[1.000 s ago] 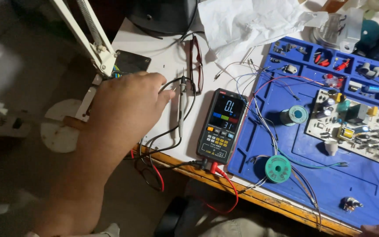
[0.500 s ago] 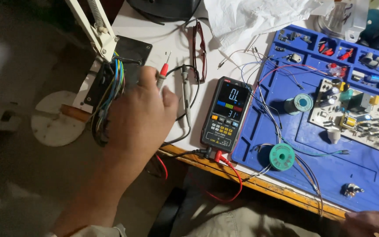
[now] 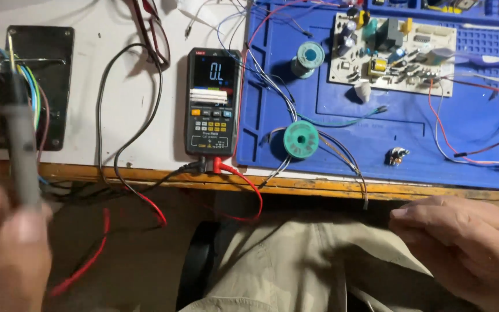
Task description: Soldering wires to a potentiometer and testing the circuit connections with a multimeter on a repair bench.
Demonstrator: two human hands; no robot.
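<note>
**Left hand grips a grey probe beside the meter**

We take the black handheld multimeter with a lit display (image 3: pixel 213 101) as our landmark; it lies flat on the white-topped wooden table (image 3: pixel 122 115). Far to its left and lower, our blurred left hand (image 3: pixel 7 248) is closed around a slim grey probe handle (image 3: pixel 21 150), held upright off the table's front edge. Our right hand (image 3: pixel 463 248) rests well to the meter's lower right, fingers loosely curled, holding nothing, on the lap in beige trousers (image 3: pixel 295 266).

Red and black test leads (image 3: pixel 244 182) plug into the meter's bottom. Just right of the meter lies a blue silicone work mat (image 3: pixel 411 138) carrying a green solder spool (image 3: pixel 300 139) and a pale circuit board (image 3: pixel 391 52).
</note>
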